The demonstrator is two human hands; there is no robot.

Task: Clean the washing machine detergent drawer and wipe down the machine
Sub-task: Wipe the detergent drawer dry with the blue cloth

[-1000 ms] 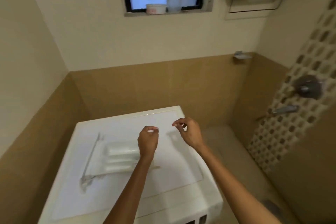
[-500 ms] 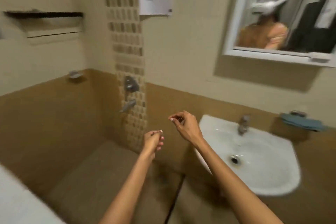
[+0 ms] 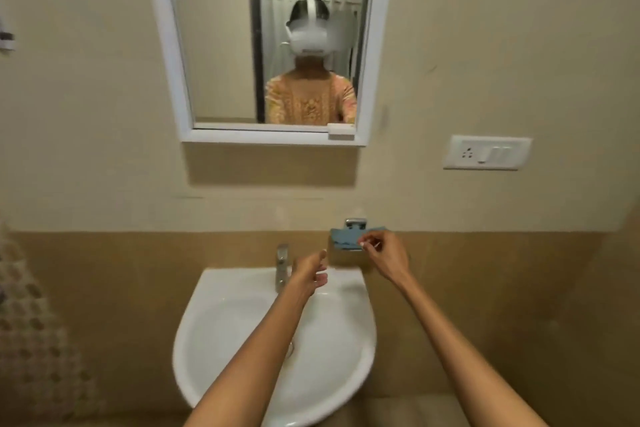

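A blue cloth (image 3: 346,239) lies on a metal wall holder (image 3: 355,221) above the right side of the white sink (image 3: 221,322). My right hand (image 3: 386,258) reaches up to it, and its thumb and forefinger pinch the cloth's right edge. Over the back of the basin, just right of the tap (image 3: 282,265), my left hand (image 3: 308,276) hovers with relaxed fingers and holds nothing. The washing machine and its detergent drawer are out of view.
A white-framed mirror (image 3: 221,45) hangs above the sink and reflects a person in a headset. A switch and socket plate (image 3: 486,152) sits on the wall at the right. Mosaic tiles (image 3: 31,322) run down the left edge.
The view has swung right, from the washing machine top past the shower wall to the sink. My right hand has risen to the blue cloth, and my left hand is now over the basin.
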